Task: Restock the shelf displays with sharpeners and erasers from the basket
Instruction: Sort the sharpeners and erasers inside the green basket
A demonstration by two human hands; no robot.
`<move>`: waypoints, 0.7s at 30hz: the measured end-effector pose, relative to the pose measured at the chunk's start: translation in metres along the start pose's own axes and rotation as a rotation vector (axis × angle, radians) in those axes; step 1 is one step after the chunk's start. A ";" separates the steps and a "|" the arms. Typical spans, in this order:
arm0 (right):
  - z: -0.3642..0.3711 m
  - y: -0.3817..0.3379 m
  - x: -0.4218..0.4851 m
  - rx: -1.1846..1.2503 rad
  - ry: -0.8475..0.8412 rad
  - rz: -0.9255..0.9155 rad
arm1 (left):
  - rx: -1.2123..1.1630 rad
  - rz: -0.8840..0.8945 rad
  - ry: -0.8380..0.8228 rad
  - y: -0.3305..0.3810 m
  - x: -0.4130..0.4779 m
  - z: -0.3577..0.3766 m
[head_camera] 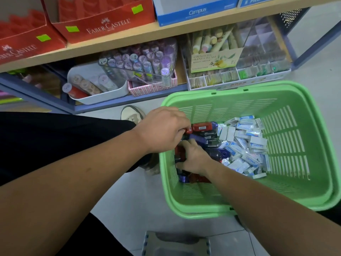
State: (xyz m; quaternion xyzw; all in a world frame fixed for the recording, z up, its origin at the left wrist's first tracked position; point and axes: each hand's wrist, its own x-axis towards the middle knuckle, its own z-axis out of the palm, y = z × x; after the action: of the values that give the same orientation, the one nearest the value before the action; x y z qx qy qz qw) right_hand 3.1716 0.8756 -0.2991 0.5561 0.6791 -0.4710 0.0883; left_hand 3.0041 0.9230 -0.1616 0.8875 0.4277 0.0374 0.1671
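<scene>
At lower right of the frame, the green basket (299, 191) holds red and blue sharpeners (203, 127) on its left side and white erasers (245, 145) on its right. The left hand (162, 129) curls around a red sharpener; the right hand (193, 157) presses half-closed into the pile, its grip unclear.

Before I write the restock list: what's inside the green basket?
The green basket holds red and blue sharpeners and white erasers. The left hand and right hand cover part of the sharpeners.
</scene>
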 end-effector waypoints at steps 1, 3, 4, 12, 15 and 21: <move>-0.001 0.001 0.004 -0.017 -0.021 -0.008 | -0.009 -0.001 0.005 0.000 0.000 -0.001; -0.006 0.002 0.006 -0.048 -0.096 -0.029 | -0.022 -0.002 0.011 -0.001 0.001 -0.002; -0.007 0.005 0.007 -0.067 -0.124 -0.042 | -0.022 -0.004 0.008 -0.001 0.001 -0.002; 0.003 0.013 0.000 -0.145 -0.183 -0.101 | -0.005 0.002 0.018 -0.002 0.004 0.000; -0.003 0.012 -0.001 0.001 -0.219 -0.063 | -0.007 -0.004 0.017 -0.001 0.004 -0.002; -0.029 0.021 -0.007 0.334 -0.137 0.097 | 0.013 -0.013 0.023 -0.002 0.004 0.002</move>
State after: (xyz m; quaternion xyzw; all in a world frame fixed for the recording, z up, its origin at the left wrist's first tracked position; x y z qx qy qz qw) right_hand 3.2037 0.8913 -0.2904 0.5619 0.5562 -0.6090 0.0636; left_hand 3.0055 0.9270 -0.1644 0.8852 0.4357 0.0437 0.1569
